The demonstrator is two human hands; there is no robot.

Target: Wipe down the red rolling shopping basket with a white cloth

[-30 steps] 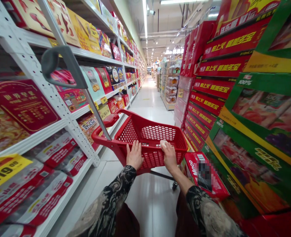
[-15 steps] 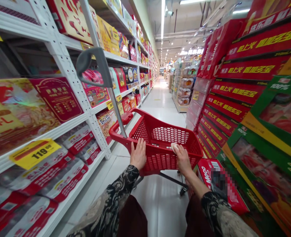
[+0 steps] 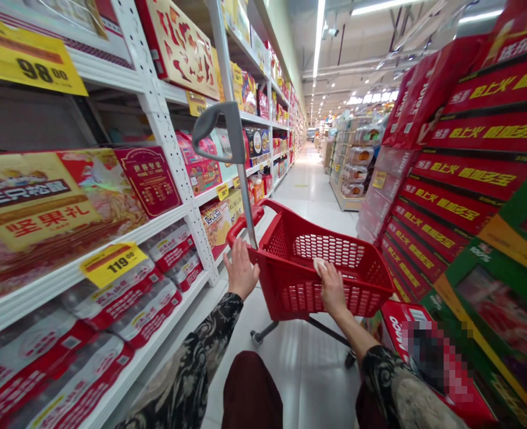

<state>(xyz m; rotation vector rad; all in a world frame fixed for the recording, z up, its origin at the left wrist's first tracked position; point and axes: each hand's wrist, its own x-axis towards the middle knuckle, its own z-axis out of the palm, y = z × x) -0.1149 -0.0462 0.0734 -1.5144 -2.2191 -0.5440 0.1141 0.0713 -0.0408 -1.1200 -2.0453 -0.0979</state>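
A red plastic shopping basket cart (image 3: 290, 283) on dark legs and small wheels stands before me, side on. My left hand (image 3: 242, 273) is open, fingers spread, just beside the cart's left end, below its red handle (image 3: 245, 225); whether it touches is hard to tell. With my right hand (image 3: 333, 292) I press a small white cloth or tissue (image 3: 320, 266) against the near rim of the basket. A metal pole (image 3: 245, 190) with a grey looped grip (image 3: 221, 132) rises from the cart's handle end. The basket's floor is partly hidden by its near wall.
White shelving (image 3: 156, 119) with gift boxes, price tags and shrink-wrapped bottles (image 3: 124, 310) runs along the left. Stacked red drink cartons (image 3: 451, 179) and green boxes (image 3: 490, 286) line the right. A red box (image 3: 424, 351) sits low beside the cart. A tiled aisle (image 3: 305, 185) stretches ahead.
My left hand has moved from the near side of the basket to its left end, fingers spreading. My right hand has shifted slightly left along the rim. My view has turned left.
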